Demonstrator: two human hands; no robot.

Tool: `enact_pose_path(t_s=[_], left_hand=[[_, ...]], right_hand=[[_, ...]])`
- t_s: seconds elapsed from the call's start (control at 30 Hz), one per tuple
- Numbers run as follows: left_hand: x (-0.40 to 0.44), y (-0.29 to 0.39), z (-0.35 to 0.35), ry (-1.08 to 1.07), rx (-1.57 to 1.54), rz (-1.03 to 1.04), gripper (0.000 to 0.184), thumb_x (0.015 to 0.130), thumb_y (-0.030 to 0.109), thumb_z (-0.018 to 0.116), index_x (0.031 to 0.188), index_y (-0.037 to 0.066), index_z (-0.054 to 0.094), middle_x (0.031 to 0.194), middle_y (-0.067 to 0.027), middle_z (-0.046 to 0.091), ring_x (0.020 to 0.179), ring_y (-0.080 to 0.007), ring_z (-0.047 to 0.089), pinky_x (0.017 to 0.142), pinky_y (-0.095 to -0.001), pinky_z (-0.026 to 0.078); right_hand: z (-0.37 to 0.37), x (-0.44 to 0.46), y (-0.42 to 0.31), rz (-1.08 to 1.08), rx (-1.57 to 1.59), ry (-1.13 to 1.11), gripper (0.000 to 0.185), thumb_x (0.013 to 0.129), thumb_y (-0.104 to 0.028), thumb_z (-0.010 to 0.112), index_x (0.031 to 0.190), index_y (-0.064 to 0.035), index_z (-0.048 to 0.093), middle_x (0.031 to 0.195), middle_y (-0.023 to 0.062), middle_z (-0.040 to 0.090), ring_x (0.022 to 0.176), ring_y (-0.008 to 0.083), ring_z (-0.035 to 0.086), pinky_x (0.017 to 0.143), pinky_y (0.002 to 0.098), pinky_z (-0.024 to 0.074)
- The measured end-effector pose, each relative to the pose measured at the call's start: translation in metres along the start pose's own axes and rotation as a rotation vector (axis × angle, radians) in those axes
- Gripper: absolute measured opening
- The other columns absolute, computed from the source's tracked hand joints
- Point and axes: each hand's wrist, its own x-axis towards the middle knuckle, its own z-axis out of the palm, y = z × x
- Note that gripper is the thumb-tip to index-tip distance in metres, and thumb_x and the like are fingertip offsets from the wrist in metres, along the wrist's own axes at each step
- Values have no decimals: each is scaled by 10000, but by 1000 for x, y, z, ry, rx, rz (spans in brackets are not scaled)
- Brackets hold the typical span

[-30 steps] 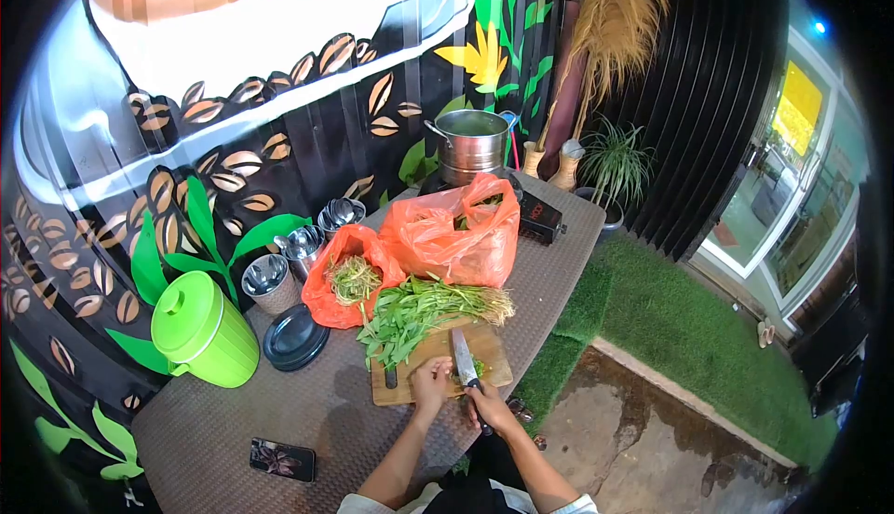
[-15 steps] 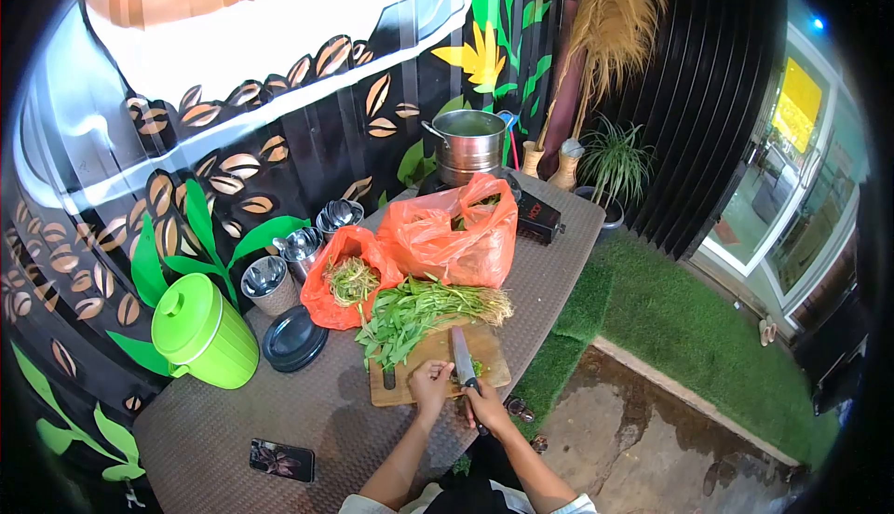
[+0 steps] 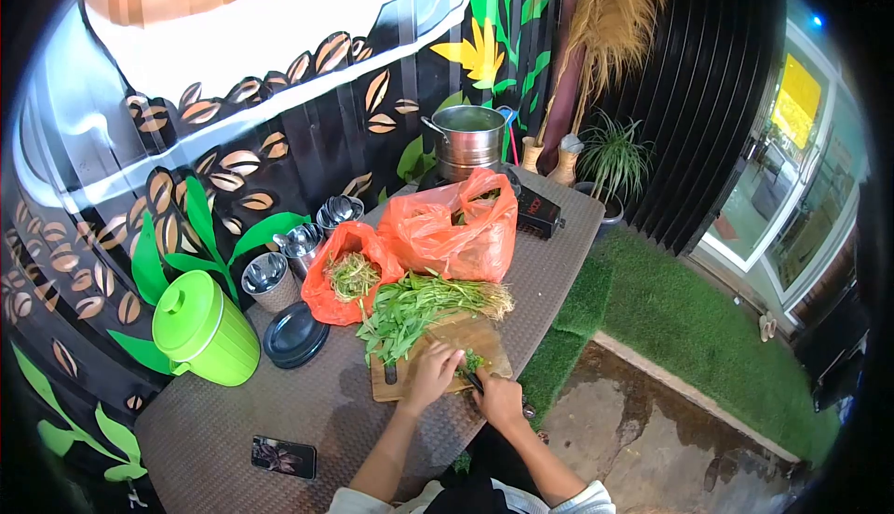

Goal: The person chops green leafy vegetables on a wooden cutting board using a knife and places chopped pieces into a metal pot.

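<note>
Right hand (image 3: 501, 402), lower centre of frame: fingers curled together and clamped on the dark handle of a knife (image 3: 476, 382); blade hard to make out in this view. Left hand (image 3: 433, 371), just left of it: held over the cutting board (image 3: 458, 330), fingers bent; cannot tell whether they grip anything. Chopped greens (image 3: 473, 359) lie on the board between the two hands, near the left thumb. Board sits at lower centre, its dark slot toward the left.

Leafy stalks (image 3: 410, 307) lie across the board's far edge, leaves to the left, pale root ends to the right. Beyond them, centre of frame: a small orange bag (image 3: 322, 304), open with stems inside, touching a larger orange bag (image 3: 447, 239). Metal pot (image 3: 467, 151) stands upright behind the larger bag, upper centre. Black plates (image 3: 296, 335), stacked, centre left; green bin (image 3: 207, 337), lidded, farther left; phone (image 3: 283, 457) flat on the table (image 3: 214, 426), lower left
</note>
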Motion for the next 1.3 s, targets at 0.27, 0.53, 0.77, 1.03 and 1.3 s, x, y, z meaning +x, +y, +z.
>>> enact_pose_path(t_s=[0.27, 0.53, 0.77, 1.03, 1.3], left_hand=[[18, -26, 20, -385, 374, 277, 381, 955, 276, 373, 846, -2, 610, 835, -159, 618, 853, -325, 564, 750, -422, 401], [27, -14, 8, -489, 131, 101, 383, 946, 253, 383, 763, -4, 600, 773, -203, 611, 749, -393, 561, 725, -507, 402], [11, -29, 23, -282, 670, 270, 391, 940, 312, 389, 830, 14, 618, 937, -135, 613, 918, -323, 546, 862, -544, 319], [8, -9, 0, 135, -77, -112, 125, 781, 115, 669, 845, 11, 640, 797, -103, 610, 697, -161, 566, 631, -259, 452], [-20, -50, 22, 4, -76, -350, 215, 683, 81, 722, 864, -12, 656, 798, -128, 622, 766, -208, 576, 689, -307, 473]], right_hand=[[2, -4, -4, -66, -21, 9, 275, 698, -199, 678, 896, -77, 531, 701, 124, 588, 638, 300, 616, 558, 407, 486], [0, -6, 0, -72, -26, 13, 266, 704, -189, 672, 894, -77, 523, 709, 126, 588, 634, 308, 615, 563, 411, 485], [5, -8, 2, -37, -5, -23, 266, 709, -191, 675, 902, -78, 531, 710, 143, 607, 649, 320, 622, 573, 424, 485], [-1, -12, 23, 159, 260, 27, 271, 836, -316, 601, 843, -45, 599, 652, 191, 610, 638, 369, 612, 580, 448, 479], [9, -6, 63, 239, 436, 67, 340, 863, -301, 578, 850, 37, 614, 645, 235, 590, 612, 387, 595, 570, 431, 456]])
